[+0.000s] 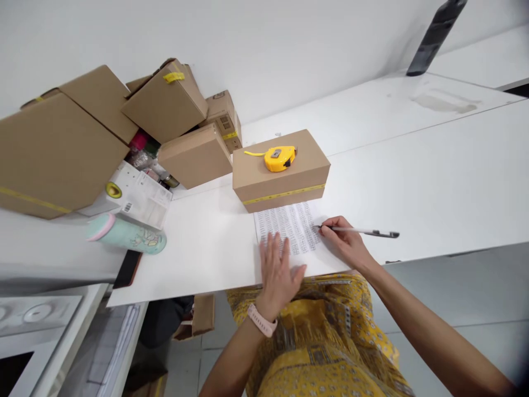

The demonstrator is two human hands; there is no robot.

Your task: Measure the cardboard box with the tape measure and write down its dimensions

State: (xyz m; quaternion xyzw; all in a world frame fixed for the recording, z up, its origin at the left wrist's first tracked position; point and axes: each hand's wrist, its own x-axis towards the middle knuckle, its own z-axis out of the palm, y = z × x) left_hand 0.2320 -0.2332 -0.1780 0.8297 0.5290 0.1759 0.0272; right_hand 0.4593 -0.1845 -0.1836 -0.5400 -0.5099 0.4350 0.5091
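Observation:
A pen (363, 230) is pinched in my right hand (345, 241), its tip at the right side of a printed sheet of paper (289, 226). My left hand (280, 271) lies flat with fingers spread over the lower left part of that sheet. The sheet is covered in rows of small text, too small to read. Just behind it, covering its far edge, sits a closed cardboard box (281, 190) with a yellow tape strip along its front. On top of the box rests a yellow tape measure (280, 159) with a short piece of blade out.
Several cardboard boxes (53, 149) are piled at the left against the wall. Nearer stand a white printed carton (144, 193), a mint-green bottle (132, 234) lying on its side and a dark phone-like object (128, 269). A dark bottle (436, 38) stands at the far right.

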